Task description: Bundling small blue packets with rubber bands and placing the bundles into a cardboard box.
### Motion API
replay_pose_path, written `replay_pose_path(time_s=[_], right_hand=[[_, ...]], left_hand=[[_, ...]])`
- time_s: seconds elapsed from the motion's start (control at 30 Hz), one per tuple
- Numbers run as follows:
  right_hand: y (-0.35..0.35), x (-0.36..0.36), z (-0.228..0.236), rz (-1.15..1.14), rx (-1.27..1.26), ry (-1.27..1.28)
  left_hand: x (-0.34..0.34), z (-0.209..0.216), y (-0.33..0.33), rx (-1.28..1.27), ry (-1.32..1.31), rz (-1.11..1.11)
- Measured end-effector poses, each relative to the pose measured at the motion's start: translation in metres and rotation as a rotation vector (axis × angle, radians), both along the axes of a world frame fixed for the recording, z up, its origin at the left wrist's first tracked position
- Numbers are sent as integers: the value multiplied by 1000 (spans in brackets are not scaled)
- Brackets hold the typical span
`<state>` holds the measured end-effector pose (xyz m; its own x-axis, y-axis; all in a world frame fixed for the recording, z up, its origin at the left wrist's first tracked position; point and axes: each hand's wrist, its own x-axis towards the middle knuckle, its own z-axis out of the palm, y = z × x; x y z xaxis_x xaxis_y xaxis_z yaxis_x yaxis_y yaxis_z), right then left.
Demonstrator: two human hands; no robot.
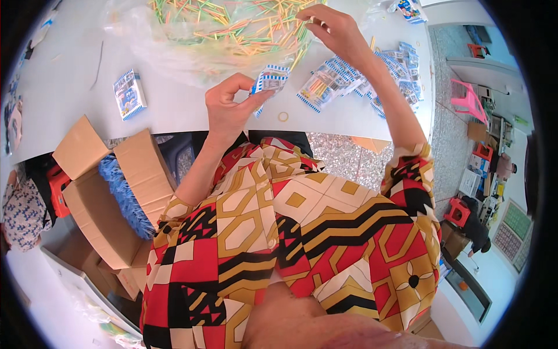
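Hands work over a white counter (174,110) in the head view, the only view here. The left hand (229,104) has its grip pinched on a small blue-and-white striped packet (270,78), held just above the counter near its front edge. The right hand (331,29) reaches toward the back of the counter, fingers closed on thin coloured sticks (232,26) at the edge of a heap; exactly how many sticks it grasps cannot be told.

That heap of yellow, green and orange sticks lies in a clear plastic bag (145,41) spread open across the back of the counter. A pile of filled striped packets (349,78) sits toward the right edge, under and beside the right forearm, which partly hides it. A single packet (129,93) lies alone toward the left, well apart from the rest. A small rubber band (283,116) rests near the front edge, just beside the held packet.

Below the counter's front edge, on the left, an open cardboard box (99,215) stands on the floor with its flaps up; a dense row of blue-and-white packets (125,198) fills one side of it. A pink plastic stool (468,99) stands on the floor beyond the right edge. The person's patterned garment (290,232) fills the lower middle and hides the floor beneath.
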<state>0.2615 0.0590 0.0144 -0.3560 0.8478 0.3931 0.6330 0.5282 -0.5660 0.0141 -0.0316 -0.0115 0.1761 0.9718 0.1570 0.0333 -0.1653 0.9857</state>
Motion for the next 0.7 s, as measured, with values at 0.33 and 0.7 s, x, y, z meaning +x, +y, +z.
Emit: replay_pose_path(time_s=[0.33, 0.7], right_hand=[[59, 6, -43, 375, 71, -839], [54, 8, -60, 310, 70, -790]], left_hand=[[-10, 0, -5, -115, -110, -15], [-12, -2, -9, -143, -148, -41]])
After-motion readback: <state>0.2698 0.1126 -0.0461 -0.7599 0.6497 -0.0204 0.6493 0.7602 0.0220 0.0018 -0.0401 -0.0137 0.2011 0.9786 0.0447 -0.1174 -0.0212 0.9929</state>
